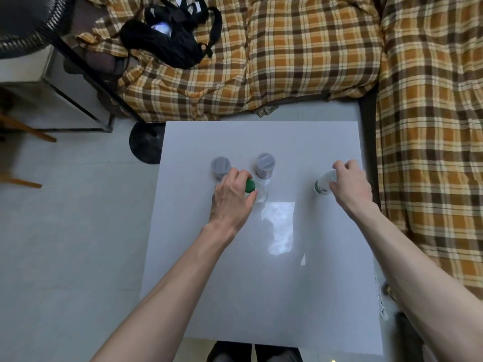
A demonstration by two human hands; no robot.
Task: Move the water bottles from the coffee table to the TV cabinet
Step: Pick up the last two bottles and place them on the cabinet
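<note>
On the white coffee table (261,283) stands a clear water bottle with a green cap (254,190). My left hand (234,195) curls its fingers round the bottle's top. Toward the table's right edge a second clear bottle with a green-and-white label (324,182) leans to the left, and my right hand (349,182) grips its upper part, hiding the cap. Both bottles are over the table's far half.
Two small jars with grey lids (221,167) (265,164) stand just behind my left hand. A plaid-covered sofa (287,61) wraps the far and right sides, with a black bag (170,35) on it. A fan's base (146,145) sits at the table's far left corner.
</note>
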